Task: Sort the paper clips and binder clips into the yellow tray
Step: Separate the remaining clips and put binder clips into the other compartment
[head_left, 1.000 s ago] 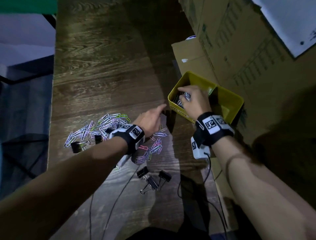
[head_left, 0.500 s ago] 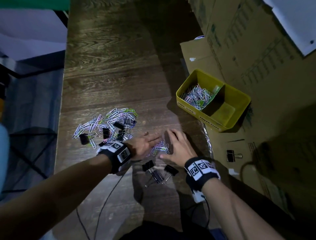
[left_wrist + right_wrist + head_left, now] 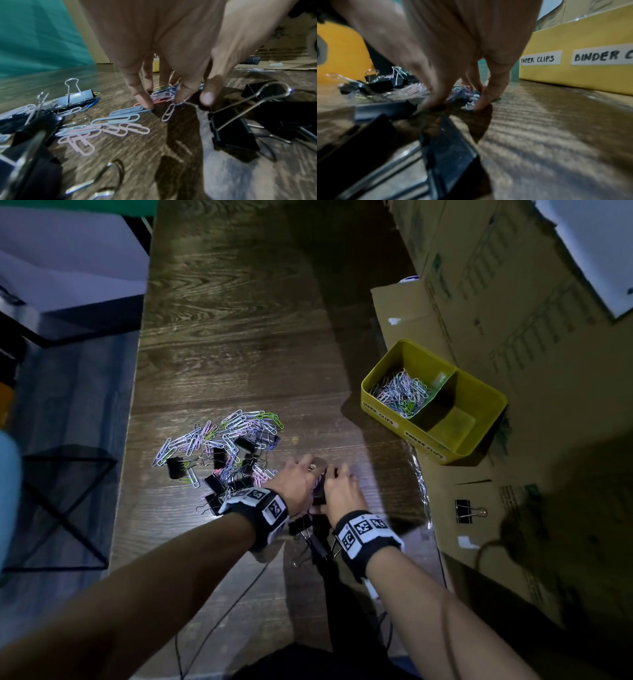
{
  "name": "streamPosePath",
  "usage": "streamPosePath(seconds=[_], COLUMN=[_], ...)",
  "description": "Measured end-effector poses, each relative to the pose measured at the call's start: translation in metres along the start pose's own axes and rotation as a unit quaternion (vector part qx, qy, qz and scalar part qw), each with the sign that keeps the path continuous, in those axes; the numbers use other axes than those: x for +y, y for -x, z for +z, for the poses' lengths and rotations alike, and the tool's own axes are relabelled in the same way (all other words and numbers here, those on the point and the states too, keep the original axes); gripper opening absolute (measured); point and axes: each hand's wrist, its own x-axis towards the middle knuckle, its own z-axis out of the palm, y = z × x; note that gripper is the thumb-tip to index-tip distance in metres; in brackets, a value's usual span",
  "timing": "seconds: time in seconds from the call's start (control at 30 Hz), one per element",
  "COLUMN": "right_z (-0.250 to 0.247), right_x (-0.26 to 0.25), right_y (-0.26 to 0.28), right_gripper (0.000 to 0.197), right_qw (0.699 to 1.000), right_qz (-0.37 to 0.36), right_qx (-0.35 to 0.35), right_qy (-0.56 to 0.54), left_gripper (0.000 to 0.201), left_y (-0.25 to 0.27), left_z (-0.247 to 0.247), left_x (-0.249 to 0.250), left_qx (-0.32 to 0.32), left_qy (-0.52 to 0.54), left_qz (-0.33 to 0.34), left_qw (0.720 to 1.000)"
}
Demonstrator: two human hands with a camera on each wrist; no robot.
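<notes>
My left hand [image 3: 301,477] and right hand [image 3: 337,482] meet over a small bunch of coloured paper clips [image 3: 320,479] on the wooden table. In the left wrist view, the left hand [image 3: 175,101] stands on its fingertips [image 3: 144,103], pressing against the bunch [image 3: 163,93]. In the right wrist view, the right hand [image 3: 457,104] pinches the bunch [image 3: 464,94] between thumb and fingers. The yellow tray [image 3: 486,395] stands at the right; its left compartment holds paper clips [image 3: 400,395], its right one looks bare.
A mixed pile of paper clips and black binder clips [image 3: 222,446] lies left of my hands. More binder clips [image 3: 308,539] lie under my wrists. One binder clip [image 3: 464,511] sits on the flat cardboard [image 3: 513,525]. Cardboard boxes [image 3: 513,285] rise behind the tray.
My right hand left the tray's paper clip compartment and came down to the table. Both hands then drew together around the small bunch of paper clips.
</notes>
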Motion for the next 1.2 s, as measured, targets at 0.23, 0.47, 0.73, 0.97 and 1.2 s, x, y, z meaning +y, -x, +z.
streamPosePath(seconds=[0.23,0.47,0.73,0.97,1.2], right_z=[0.008,0.014,0.012,0.008,0.003], right_x=[0.005,0.016,0.018,0.021,0.033], right_y=[-0.008,-0.011,-0.014,-0.014,-0.01], right_gripper=[0.027,0.021,0.018,0.015,0.023], right_qw=[0.997,0.999,0.999,0.999,0.996], right_qz=[0.015,-0.021,-0.032,-0.034,-0.003], right_qx=[0.022,0.03,0.035,0.039,0.004], right_qy=[-0.075,-0.041,-0.014,-0.012,-0.093], left_gripper=[0.047,0.031,0.037,0.035,0.017], left_y=[0.0,0.001,-0.001,-0.005,-0.006], left_z=[-0.005,-0.006,-0.003,-0.001,0.003], left_x=[0.001,-0.012,-0.009,-0.012,-0.022], left_qx=[0.022,0.013,-0.01,-0.005,0.005], left_qy=[0.066,0.069,0.011,0.038,0.064], left_qz=[0.016,0.046,0.025,0.028,0.03], left_qw=[0.997,0.996,1.0,0.999,0.997])
